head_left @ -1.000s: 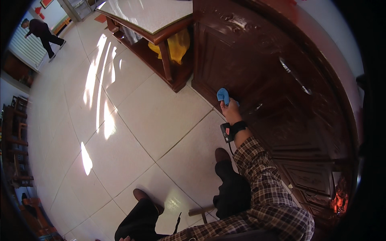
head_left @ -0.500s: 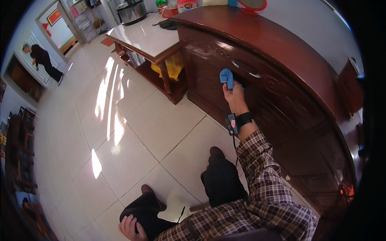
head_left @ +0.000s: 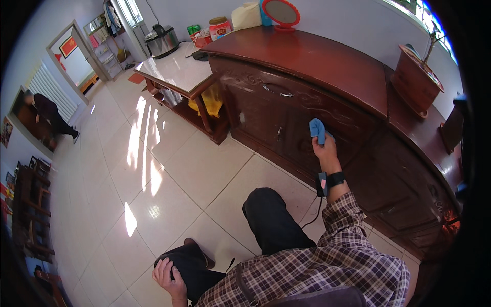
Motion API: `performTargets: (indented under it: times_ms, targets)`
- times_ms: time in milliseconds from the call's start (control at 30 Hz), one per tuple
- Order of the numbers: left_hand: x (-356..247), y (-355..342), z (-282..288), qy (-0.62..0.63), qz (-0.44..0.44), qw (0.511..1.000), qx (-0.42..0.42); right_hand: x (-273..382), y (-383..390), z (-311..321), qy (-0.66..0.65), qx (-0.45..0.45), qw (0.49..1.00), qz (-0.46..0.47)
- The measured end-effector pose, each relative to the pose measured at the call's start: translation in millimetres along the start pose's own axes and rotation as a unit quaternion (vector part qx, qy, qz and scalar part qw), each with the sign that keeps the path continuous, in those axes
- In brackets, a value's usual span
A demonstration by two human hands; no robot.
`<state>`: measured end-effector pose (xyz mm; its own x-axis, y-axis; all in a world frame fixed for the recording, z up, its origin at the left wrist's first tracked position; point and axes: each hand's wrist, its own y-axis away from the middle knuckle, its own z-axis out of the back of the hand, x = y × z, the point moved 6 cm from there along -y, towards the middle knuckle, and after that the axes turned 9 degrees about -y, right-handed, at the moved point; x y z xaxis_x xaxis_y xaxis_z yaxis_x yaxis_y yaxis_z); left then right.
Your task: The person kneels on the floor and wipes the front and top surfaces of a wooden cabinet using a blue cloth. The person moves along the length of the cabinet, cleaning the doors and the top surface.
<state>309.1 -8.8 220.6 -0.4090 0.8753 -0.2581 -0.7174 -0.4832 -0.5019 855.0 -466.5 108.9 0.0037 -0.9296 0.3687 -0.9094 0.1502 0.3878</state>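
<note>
A small blue cloth (head_left: 317, 130) is pressed flat against the carved front of a long dark wooden sideboard (head_left: 327, 66), below its polished top and to the right of a metal drawer handle (head_left: 279, 90). The right hand (head_left: 325, 148) holds it there from beneath, fingers curled up around the cloth so that the fabric bunches above them and touches the wood. A black wrist strap (head_left: 333, 179) with a small device sits just under that hand, and a thin dark cable hangs from it toward the floor. The sleeve behind it is brown and white plaid.

The left hand (head_left: 169, 276) lies low in the view on the person's dark-trousered left knee (head_left: 189, 258), fingers spread loosely over the cloth of the trousers and gripping nothing. The other knee is raised between the two hands.

The floor is pale glossy tile (head_left: 153, 169) with bright streaks of light. To the left of the sideboard, touching its end, stands a low table with a light stone top (head_left: 176, 69); a metal cooker pot (head_left: 161, 41) sits at its far edge and something yellow (head_left: 207, 102) is tucked on the shelf beneath. On the sideboard top are a round red-framed mirror (head_left: 281, 13) and, at the right, a brown wooden planter (head_left: 414, 79). A dark shape by the far left wall looks like another person (head_left: 48, 112) bending over, though it is too small to be sure.
</note>
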Motion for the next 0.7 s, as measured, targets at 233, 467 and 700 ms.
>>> performTargets:
  times_ms: [233, 467, 700]
  targets:
    - [0, 3, 0, -0.005, -0.001, 1.0, -0.009, 84, 45, 59, -0.035, -0.038, 0.998, 0.025]
    - [1, 4, -4, -0.004, -0.001, 1.0, -0.01, 93, 36, 98, -0.043, -0.052, 0.997, 0.047]
    - [1, 1, -8, -0.018, -0.008, 1.0, 0.0, 43, 11, 86, -0.032, -0.106, 0.993, 0.046]
